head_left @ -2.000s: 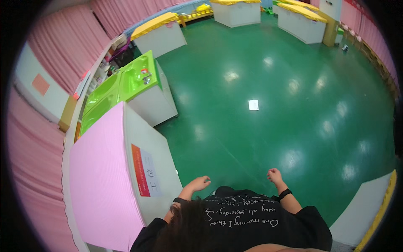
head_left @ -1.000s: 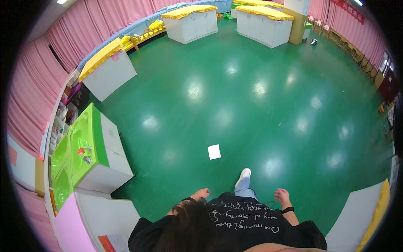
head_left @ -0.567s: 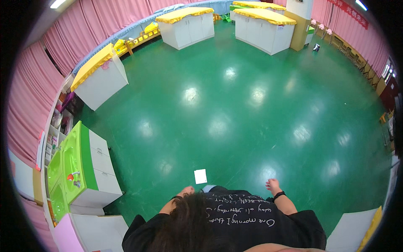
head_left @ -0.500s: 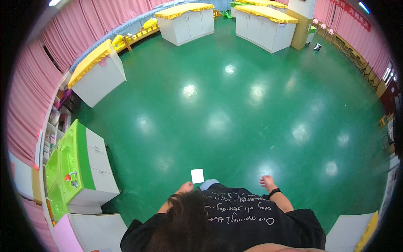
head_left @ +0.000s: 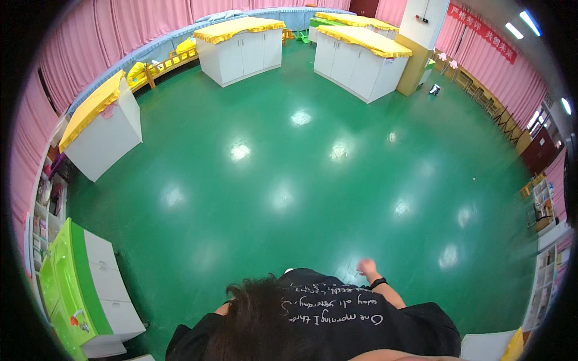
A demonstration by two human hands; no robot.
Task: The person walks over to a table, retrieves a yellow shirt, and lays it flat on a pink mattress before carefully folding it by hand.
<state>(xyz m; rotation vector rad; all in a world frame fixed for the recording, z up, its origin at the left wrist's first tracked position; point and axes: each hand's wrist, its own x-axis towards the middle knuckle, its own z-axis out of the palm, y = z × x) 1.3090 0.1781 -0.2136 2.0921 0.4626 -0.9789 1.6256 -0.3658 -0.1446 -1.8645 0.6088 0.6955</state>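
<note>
My right hand (head_left: pixel 366 266) hangs over the green floor (head_left: pixel 301 234), in front of my black shirt (head_left: pixel 373 310). A dark band (head_left: pixel 378 283) circles that wrist. The hand is blurred, so its finger position is unclear, and no object shows in it. My left hand is hidden behind dark hair (head_left: pixel 253 313) and my shirt; only a sliver of the left forearm (head_left: pixel 223 309) appears. A small white patch (head_left: pixel 289 270) peeks past the shirt's front edge, too little to identify.
A green sink unit (head_left: pixel 69 289) with white drawers stands at left. White cabinets with yellow covers (head_left: pixel 241 29) stand at the far side and far left. A tan-based pillar (head_left: pixel 415 66) rises at the far right; shelves (head_left: pixel 542 283) line the right side.
The view has tilted up and shifted, showing more of the far room. My left hand and the white square near it have gone out of sight. My right hand remains beside my body.
</note>
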